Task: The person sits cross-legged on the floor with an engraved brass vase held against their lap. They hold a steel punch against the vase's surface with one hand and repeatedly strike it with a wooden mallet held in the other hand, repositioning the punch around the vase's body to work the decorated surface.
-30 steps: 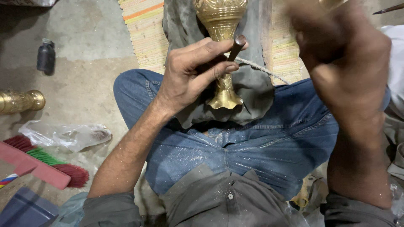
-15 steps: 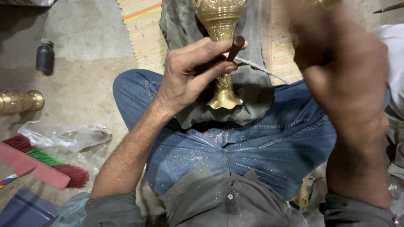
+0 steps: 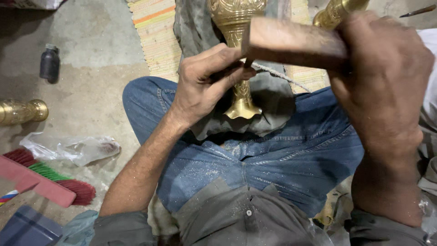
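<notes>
The right hand point(image 3: 382, 86) is closed around a wooden mallet point(image 3: 291, 43), raised above the work, while the left hand point(image 3: 205, 86) is clamped on a thin dark punch point(image 3: 227, 73) pressed to the stem of a brass vase point(image 3: 239, 54). The vase is laid on a grey cloth point(image 3: 268, 105) over the lap, its long axis running away from the body — flared foot nearest. The left hand is nearer it; the mallet head is poised just above the punch's end. A second brass piece point(image 3: 20, 111) and a small dark bottle point(image 3: 49, 64) are left on the floor, well apart.
</notes>
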